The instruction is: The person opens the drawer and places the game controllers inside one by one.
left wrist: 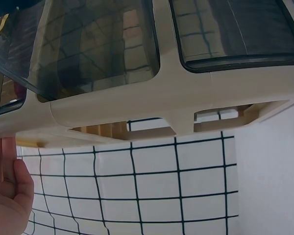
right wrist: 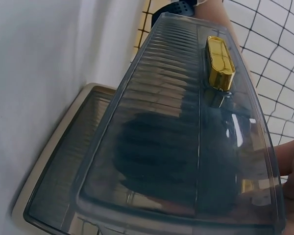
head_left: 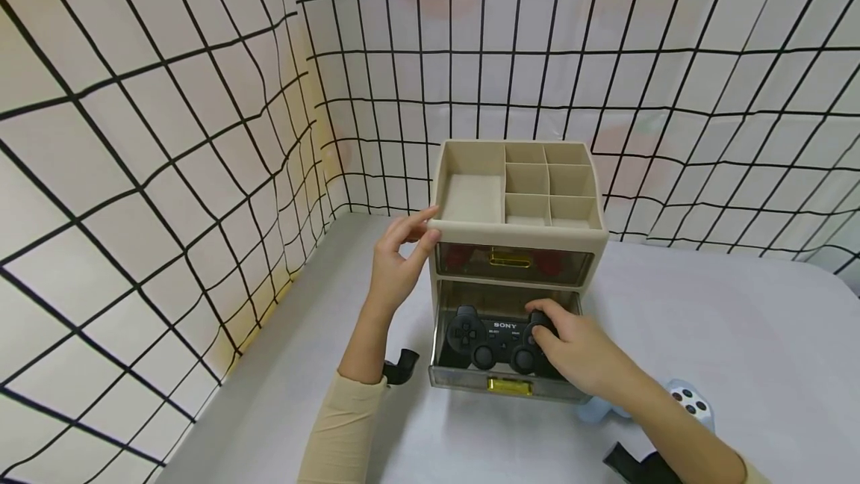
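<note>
A black Sony game controller (head_left: pixel 497 338) lies in the pulled-out lower drawer (head_left: pixel 457 378) of a beige desktop organizer (head_left: pixel 517 234). My right hand (head_left: pixel 587 353) reaches into that drawer and grips the controller's right end, thumb and index finger around it. Through the drawer's clear wall, the right wrist view shows the dark controller (right wrist: pixel 157 152). My left hand (head_left: pixel 401 256) touches the organizer's upper left front corner, fingertips at the rim and thumb on the front. In the left wrist view, the left hand's fingers (left wrist: pixel 9 156) reach up to the beige body.
A light blue game controller (head_left: pixel 692 402) lies on the white table (head_left: pixel 712 320), partly under my right forearm. The closed upper drawer (head_left: pixel 463 260) holds reddish things. Open compartments (head_left: pixel 470 196) top the organizer. Black wire grid (head_left: pixel 517 51) stands behind and to the left.
</note>
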`<state>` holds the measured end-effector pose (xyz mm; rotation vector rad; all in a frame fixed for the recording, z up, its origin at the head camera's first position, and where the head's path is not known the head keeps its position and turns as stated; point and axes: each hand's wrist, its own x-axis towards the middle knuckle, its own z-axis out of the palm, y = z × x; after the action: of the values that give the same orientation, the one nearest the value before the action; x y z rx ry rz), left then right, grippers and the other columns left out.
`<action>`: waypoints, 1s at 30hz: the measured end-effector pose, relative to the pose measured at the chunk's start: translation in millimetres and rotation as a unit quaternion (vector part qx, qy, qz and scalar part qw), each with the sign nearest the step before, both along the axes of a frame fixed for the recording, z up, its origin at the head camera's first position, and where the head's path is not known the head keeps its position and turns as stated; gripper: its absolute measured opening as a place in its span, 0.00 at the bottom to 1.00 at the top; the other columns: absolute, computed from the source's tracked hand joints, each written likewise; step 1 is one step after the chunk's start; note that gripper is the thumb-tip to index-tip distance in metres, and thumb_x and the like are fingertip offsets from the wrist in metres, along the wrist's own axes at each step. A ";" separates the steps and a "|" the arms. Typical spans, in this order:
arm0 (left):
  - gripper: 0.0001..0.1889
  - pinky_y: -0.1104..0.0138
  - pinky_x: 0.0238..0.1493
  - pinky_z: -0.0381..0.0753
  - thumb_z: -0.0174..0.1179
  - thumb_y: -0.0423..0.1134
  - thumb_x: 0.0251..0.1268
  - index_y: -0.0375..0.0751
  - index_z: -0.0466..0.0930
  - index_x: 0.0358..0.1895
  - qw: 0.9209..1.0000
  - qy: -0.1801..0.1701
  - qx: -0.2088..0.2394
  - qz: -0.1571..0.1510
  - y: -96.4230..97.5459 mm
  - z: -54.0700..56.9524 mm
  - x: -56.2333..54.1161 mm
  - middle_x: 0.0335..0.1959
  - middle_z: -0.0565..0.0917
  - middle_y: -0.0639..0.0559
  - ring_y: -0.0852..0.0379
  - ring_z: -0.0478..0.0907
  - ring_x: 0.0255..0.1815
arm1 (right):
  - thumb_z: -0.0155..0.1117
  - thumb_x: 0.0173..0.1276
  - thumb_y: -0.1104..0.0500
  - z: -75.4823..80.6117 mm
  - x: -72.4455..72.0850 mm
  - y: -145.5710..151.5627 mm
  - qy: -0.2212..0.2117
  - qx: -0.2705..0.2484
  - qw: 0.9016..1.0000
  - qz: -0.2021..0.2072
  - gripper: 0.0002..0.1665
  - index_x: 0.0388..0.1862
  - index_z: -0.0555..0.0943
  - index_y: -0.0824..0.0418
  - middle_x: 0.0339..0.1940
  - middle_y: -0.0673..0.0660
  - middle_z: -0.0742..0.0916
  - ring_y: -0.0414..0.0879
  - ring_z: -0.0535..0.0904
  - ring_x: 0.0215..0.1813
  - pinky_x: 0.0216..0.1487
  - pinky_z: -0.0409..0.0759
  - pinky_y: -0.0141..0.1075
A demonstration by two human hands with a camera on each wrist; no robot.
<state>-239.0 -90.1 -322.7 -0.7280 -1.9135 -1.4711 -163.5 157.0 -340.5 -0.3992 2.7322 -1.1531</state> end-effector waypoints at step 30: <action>0.15 0.60 0.47 0.77 0.60 0.23 0.63 0.24 0.79 0.53 1.000 0.010 0.000 0.003 -0.4 0.0 -0.5 0.35 0.80 0.34 0.40 0.76 0.40 | 0.45 0.72 0.64 -9.6 5.2 -10.6 0.114 0.120 0.986 -0.008 0.25 0.62 0.70 0.81 0.60 0.77 0.75 0.71 0.70 0.63 0.59 0.70 0.61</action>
<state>-239.5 -90.5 -322.7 -0.7339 -1.8986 -1.4563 -158.3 146.4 -350.1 -0.5031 3.0292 -0.8091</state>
